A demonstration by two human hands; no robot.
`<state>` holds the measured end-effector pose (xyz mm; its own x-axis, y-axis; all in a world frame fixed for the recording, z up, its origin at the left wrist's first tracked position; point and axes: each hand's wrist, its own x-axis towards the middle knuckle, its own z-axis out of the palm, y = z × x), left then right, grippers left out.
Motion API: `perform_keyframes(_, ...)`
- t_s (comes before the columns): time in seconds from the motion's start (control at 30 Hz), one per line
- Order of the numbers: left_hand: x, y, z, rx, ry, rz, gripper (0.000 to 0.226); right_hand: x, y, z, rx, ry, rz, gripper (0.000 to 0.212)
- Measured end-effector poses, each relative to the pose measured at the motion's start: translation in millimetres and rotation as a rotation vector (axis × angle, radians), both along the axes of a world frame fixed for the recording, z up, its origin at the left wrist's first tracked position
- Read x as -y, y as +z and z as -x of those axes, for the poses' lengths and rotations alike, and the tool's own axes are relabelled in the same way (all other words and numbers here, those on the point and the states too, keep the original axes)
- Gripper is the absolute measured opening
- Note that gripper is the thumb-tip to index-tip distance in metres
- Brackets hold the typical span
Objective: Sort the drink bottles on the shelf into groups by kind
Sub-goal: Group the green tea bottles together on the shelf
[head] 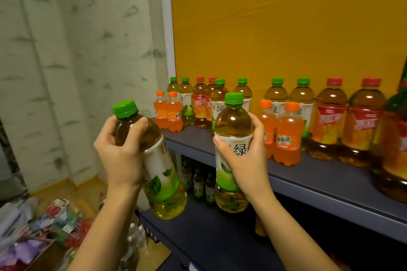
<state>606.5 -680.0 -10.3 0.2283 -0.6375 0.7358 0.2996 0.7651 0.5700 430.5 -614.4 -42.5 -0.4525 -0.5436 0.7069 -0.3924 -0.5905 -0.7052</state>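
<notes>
My left hand (120, 149) grips a green-capped green tea bottle (158, 174), tilted with its cap to the upper left, in front of the shelf's left end. My right hand (246, 158) grips a second green tea bottle (231, 116), held upright just before the shelf edge. On the grey shelf (308, 174) stand mixed bottles: green tea bottles (276, 94), red-capped iced tea bottles (330, 116) and small orange soda bottles (288, 134), with another soda pair (168, 112) at the left end.
A yellow panel (286, 28) backs the shelf. A lower shelf (211, 233) holds several green tea bottles (199, 182) at its back. Left of the shelf are a patterned wall (77, 50) and a heap of packaged goods (44, 222) on the floor.
</notes>
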Motion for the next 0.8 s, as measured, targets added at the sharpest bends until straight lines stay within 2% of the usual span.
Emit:
perform_keyframes(0.33,145,18,27,0.055,-0.054,0.028,0.022,145,8,4,-0.033,-0.1,0.007,0.077)
perform_keyframes(0.57,218,26,47,0.12,-0.095,0.03,0.019,210,16,13,-0.03,-0.166,0.006,0.076)
perform_keyframes(0.8,273,28,81,0.186,-0.317,0.024,0.023,247,13,15,-0.063,-0.324,-0.043,0.08)
